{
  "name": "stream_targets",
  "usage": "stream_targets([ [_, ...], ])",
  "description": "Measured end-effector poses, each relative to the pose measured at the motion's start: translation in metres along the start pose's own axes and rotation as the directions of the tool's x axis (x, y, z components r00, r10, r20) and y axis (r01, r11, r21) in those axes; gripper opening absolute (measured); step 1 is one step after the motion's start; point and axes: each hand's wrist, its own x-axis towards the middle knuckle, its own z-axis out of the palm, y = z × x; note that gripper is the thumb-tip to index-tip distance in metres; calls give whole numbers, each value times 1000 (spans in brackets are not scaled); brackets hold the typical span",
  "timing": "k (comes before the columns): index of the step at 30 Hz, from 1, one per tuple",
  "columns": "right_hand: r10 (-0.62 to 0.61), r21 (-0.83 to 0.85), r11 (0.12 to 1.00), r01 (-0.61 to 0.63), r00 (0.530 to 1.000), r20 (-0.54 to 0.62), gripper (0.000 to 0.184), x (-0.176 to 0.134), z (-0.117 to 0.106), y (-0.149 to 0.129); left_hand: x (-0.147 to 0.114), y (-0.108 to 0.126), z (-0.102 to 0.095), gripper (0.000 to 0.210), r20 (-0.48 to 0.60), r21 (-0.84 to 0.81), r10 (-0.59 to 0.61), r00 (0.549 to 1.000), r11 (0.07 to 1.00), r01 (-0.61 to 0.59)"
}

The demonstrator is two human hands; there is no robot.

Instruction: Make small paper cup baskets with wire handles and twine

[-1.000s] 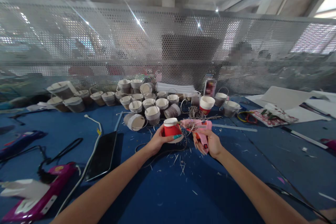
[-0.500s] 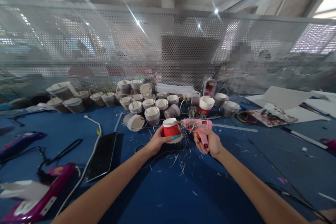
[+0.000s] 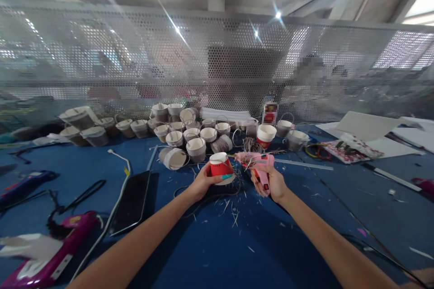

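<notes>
A blue surface point(image 3: 217, 253) is seen from above, with two bare arms reaching forward to its middle. A small red paper cup point(image 3: 219, 167) with a white rim is gripped by the left hand point(image 3: 203, 180), the fingers curled around its side and a turquoise-painted thumbnail pressed across its lower wall. The cup is held just above the surface and turned a little toward the right, apparently so that its side is offered to the tool. A pink glue gun point(image 3: 259, 165) is clasped in the closed right hand point(image 3: 273, 184), the grip enclosed by the fingers and the nozzle aimed left, its tip close to or touching the cup's upper edge; which cannot be told. Pale strands are draped over the gun's body.

Behind the hands, a heap of grey-wrapped cups with wire handles point(image 3: 190, 133) is gathered near a perforated metal screen point(image 3: 217, 63), likely set aside out of the way. A stack of red cups point(image 3: 265, 136) stands just beyond the gun, within easy reach. A dark phone point(image 3: 132, 201) lies face up to the left, beside a white cable point(image 3: 117, 189). A magenta tool point(image 3: 50, 253) rests at the near left. White sheets point(image 3: 369, 128) lie to the far right. Scraps litter the surface.

A red label point(image 3: 270, 113) stands by the screen; its writing is too blurred to be read.
</notes>
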Motion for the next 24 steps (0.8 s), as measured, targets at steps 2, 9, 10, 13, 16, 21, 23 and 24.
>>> stream_targets([
  [2, 8, 5, 1000, -8, 1000, -6, 32, 1, -1, 0, -1, 1, 1, 62, -8, 2, -11, 1000, 1000, 11],
  [9, 31, 28, 999, -30, 999, -27, 32, 2, -2, 1, -3, 6, 5, 60, -11, -20, -19, 1000, 1000, 19],
  [10, 26, 25, 999, -26, 999, -22, 32, 2, -2, 1, -3, 6, 5, 60, -13, -21, -20, 1000, 1000, 19],
  [13, 30, 27, 999, -30, 999, -23, 33, 2, -2, 1, -3, 5, 4, 60, -5, -25, -19, 1000, 1000, 18],
  [16, 32, 35, 999, -31, 999, -30, 31, 3, -3, 2, -2, 4, 2, 60, 7, -21, -8, 1000, 1000, 8],
  [21, 38, 43, 998, -36, 998, -48, 29, 3, -3, 2, 0, 0, -1, 61, 24, -13, 0, 1000, 1000, 0],
  [23, 43, 43, 998, -41, 998, -50, 28, 3, -4, 2, 0, -1, -2, 62, 33, -4, 6, 999, 1000, -5],
  [24, 47, 44, 998, -45, 998, -51, 28, 4, -4, 2, 0, -2, -3, 62, 40, -1, 8, 999, 1000, -8],
])
